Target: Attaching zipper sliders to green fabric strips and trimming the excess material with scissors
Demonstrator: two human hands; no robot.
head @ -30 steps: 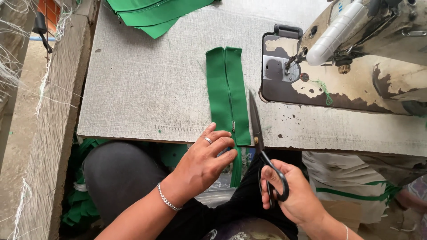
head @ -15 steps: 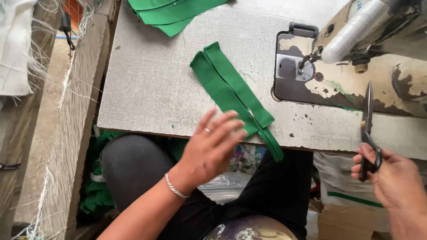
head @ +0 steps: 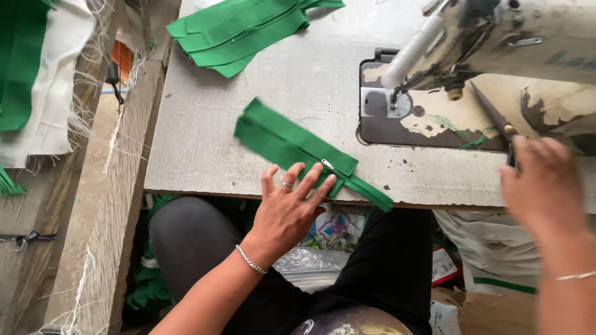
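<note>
Swung further round since half a second ago: green zippered strip (head: 298, 149), now diagonal on bench (head: 205, 130), near end overhanging the edge. Left hand (head: 287, 211) released, fingers spread, fingertips pinning strip just ahead, likely to steady it. Right hand (head: 541, 186) shifted toward sewing machine (head: 496, 37), clenched on scissors (head: 493, 118), blades pointing away. More green pieces (head: 242, 31) far beyond left hand.

Left hand (head: 287, 214) flat on green zippered strip (head: 292, 146); right hand (head: 539, 186) gripping scissors (head: 493, 118).
</note>
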